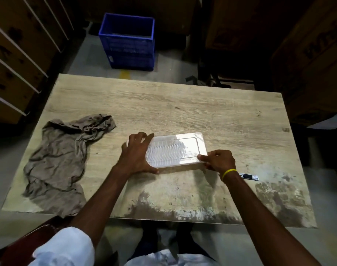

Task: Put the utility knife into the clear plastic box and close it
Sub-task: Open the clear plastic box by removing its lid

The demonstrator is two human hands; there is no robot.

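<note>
Head view: both hands on the shut box, knife waiting off to my right.

From the head camera I see my left hand (pixel 138 153) spread flat, bracing the left end of the clear plastic box (pixel 173 149), while my right hand (pixel 217 162) has its grip pinching the box's near right corner. The utility knife (pixel 248 177) lies on the counter (pixel 202 104) just beyond my right wrist, long axis running left-right; I judge the right hand far nearer to it.

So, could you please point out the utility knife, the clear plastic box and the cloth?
utility knife (pixel 249 177): head view, middle of its handle.
clear plastic box (pixel 175 148): head view, ribbed centre of its lid.
cloth (pixel 58 156): head view, its crumpled middle.
</note>
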